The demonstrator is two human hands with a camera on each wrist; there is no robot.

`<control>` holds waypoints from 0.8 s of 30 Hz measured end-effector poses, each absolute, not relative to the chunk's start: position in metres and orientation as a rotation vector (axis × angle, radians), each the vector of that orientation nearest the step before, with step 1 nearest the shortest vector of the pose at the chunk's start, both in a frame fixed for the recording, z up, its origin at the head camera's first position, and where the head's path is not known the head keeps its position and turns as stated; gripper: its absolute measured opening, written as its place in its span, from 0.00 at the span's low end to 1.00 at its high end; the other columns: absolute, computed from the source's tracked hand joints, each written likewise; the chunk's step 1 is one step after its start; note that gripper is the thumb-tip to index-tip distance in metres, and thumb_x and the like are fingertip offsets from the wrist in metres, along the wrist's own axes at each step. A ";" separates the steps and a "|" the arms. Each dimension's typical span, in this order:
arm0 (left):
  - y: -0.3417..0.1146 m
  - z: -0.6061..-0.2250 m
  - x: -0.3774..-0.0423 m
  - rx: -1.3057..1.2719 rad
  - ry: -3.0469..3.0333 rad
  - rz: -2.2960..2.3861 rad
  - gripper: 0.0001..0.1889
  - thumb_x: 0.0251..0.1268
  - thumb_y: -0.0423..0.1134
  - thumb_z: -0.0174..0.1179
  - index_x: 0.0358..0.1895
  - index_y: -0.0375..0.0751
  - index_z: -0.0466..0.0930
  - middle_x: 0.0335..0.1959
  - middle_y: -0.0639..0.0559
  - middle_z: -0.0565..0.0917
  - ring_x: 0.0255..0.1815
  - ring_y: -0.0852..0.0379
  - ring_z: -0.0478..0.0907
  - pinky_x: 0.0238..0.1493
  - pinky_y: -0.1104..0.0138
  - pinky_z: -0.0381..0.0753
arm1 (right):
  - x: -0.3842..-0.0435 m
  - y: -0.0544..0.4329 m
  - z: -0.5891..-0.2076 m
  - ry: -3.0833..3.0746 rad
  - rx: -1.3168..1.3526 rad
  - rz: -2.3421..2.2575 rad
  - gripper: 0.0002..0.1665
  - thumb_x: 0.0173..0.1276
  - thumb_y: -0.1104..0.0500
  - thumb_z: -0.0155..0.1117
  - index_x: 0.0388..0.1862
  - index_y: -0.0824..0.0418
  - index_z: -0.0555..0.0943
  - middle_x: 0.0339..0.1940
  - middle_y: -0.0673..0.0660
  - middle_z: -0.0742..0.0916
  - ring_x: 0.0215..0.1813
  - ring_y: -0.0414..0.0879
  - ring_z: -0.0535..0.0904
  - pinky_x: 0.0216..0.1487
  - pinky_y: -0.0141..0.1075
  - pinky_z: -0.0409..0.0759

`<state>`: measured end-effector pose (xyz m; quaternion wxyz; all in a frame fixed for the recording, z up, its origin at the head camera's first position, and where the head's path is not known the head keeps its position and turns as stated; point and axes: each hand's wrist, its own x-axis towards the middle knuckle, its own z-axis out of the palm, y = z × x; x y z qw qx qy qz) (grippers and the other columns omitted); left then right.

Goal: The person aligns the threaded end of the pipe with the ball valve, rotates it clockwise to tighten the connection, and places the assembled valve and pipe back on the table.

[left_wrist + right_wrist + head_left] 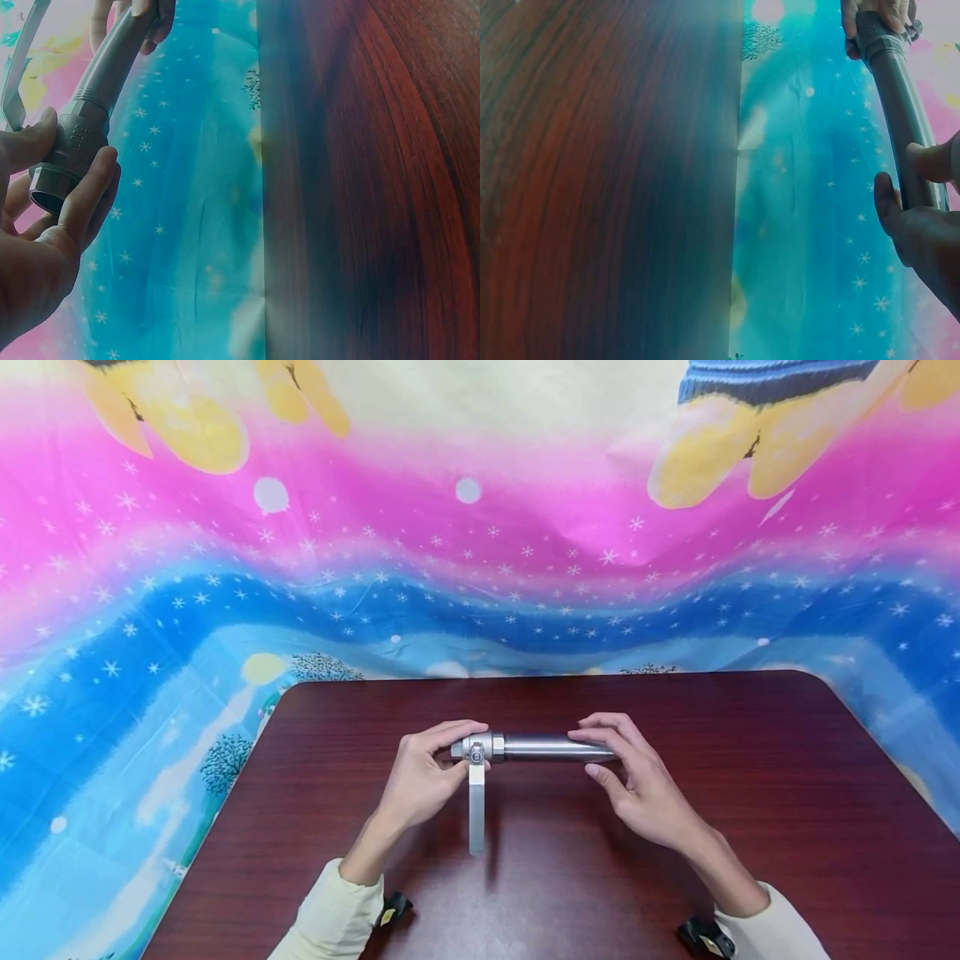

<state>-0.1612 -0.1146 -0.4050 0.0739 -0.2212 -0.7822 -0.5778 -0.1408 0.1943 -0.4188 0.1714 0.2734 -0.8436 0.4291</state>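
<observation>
My left hand grips a silver ball valve, fingers over the top and thumb below. From the valve, a flat lever handle points toward me. A smooth metal pipe is joined to the valve's right side, and the two are held level above the table. Around the pipe's right end, my right hand curls its fingers and thumb; that end is partly hidden. In the left wrist view, the valve body shows an open round port. The right wrist view shows a thumb on the pipe.
A dark red-brown wooden table lies beneath both hands. Behind it and along its sides hangs a colourful cloth with snowflakes. Small black devices sit by both cream sleeves.
</observation>
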 end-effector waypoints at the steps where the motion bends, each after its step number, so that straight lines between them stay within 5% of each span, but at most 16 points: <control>1: -0.115 -0.405 -0.161 -0.662 -2.348 -1.734 0.26 0.58 0.17 0.67 0.59 0.42 0.90 0.59 0.44 0.90 0.51 0.55 0.87 0.50 0.70 0.91 | -0.141 0.194 -0.419 -2.393 0.770 1.210 0.35 0.66 0.80 0.68 0.66 0.53 0.84 0.66 0.53 0.80 0.62 0.38 0.75 0.52 0.20 0.75; 6: -0.114 -0.406 -0.161 -0.659 -2.356 -1.741 0.25 0.58 0.17 0.67 0.59 0.39 0.90 0.59 0.45 0.90 0.50 0.56 0.87 0.49 0.71 0.90 | -0.140 0.194 -0.418 -2.385 0.732 1.173 0.33 0.64 0.80 0.70 0.63 0.53 0.85 0.59 0.51 0.80 0.55 0.37 0.75 0.49 0.21 0.74; 24: -0.116 -0.404 -0.160 -0.664 -2.362 -1.707 0.26 0.58 0.16 0.65 0.59 0.39 0.90 0.60 0.44 0.89 0.52 0.52 0.87 0.49 0.68 0.91 | -0.144 0.198 -0.419 -2.370 0.768 1.175 0.30 0.65 0.77 0.71 0.64 0.58 0.85 0.59 0.52 0.83 0.57 0.36 0.77 0.53 0.20 0.74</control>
